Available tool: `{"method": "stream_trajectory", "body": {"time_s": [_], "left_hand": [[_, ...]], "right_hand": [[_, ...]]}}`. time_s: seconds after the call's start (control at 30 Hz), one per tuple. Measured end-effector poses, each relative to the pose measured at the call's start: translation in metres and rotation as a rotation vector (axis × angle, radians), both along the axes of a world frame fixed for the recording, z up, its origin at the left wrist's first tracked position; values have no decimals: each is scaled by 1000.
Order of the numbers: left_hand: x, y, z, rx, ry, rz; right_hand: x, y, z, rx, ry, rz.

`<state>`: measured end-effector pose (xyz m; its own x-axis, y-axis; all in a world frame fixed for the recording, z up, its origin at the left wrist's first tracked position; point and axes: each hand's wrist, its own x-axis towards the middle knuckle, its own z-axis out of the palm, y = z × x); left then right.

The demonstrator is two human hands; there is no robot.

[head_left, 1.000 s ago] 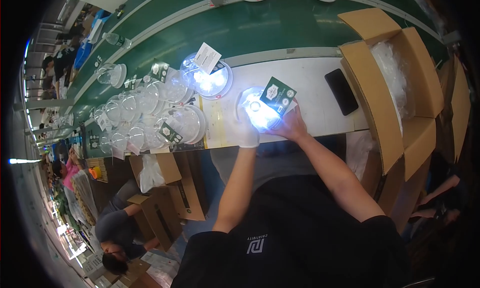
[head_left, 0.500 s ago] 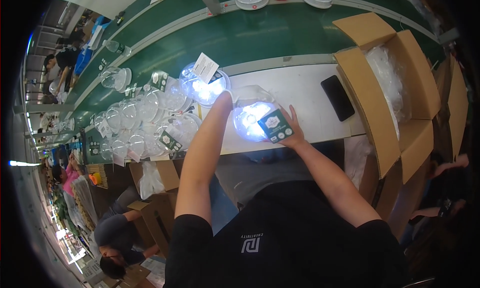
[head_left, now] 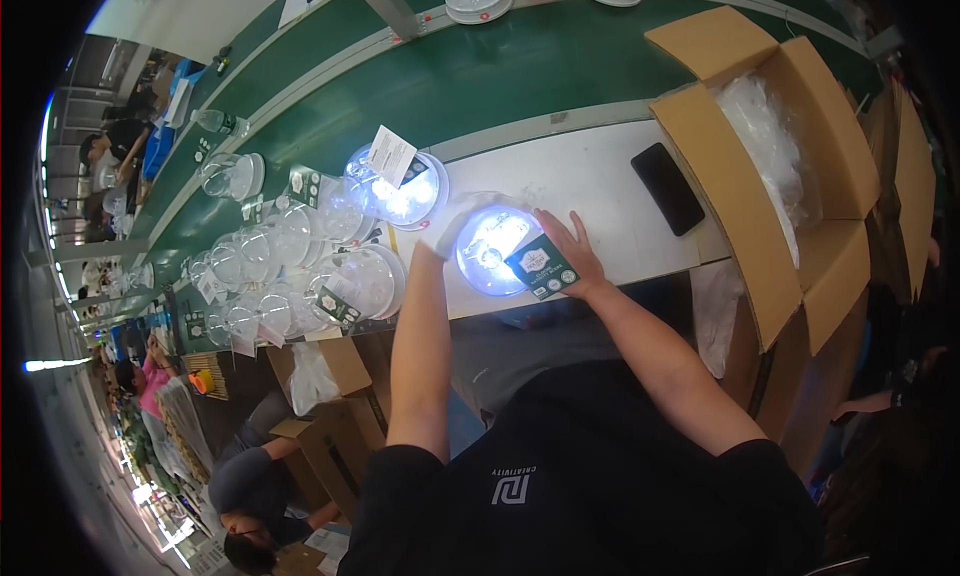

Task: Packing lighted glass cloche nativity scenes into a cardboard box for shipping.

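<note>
Along a green conveyor (head_left: 545,81), a white worktop (head_left: 595,206) bears one phone (head_left: 667,189) beside one open carton (head_left: 695,191). Two domes glow: a farther dome (head_left: 415,196), and a nearer dome (head_left: 485,261) with one green tag (head_left: 541,269), between both hands. Right hand (head_left: 580,259): spread, touching its side. Left hand (head_left: 455,226): seemingly gloved, too blurred to tell its grip

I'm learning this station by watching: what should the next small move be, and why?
Perhaps the right hand should ease the green card aside: the card overlaps the lower right of the lit dome, hiding part of it, and that hand is right beside the card.
</note>
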<state>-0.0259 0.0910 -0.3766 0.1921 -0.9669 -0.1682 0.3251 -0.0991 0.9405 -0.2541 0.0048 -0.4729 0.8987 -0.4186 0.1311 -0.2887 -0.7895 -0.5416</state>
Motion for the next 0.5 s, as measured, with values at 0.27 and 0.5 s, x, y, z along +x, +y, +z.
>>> {"method": "stream_trajectory", "body": {"time_s": [0.27, 0.5], "left_hand": [[-122, 77, -85, 10, -236, 1018], [-159, 117, -56, 463, -838, 644]], "right_hand": [[6, 4, 4, -51, 90, 55], [-10, -15, 16, 286, 96, 21]]}}
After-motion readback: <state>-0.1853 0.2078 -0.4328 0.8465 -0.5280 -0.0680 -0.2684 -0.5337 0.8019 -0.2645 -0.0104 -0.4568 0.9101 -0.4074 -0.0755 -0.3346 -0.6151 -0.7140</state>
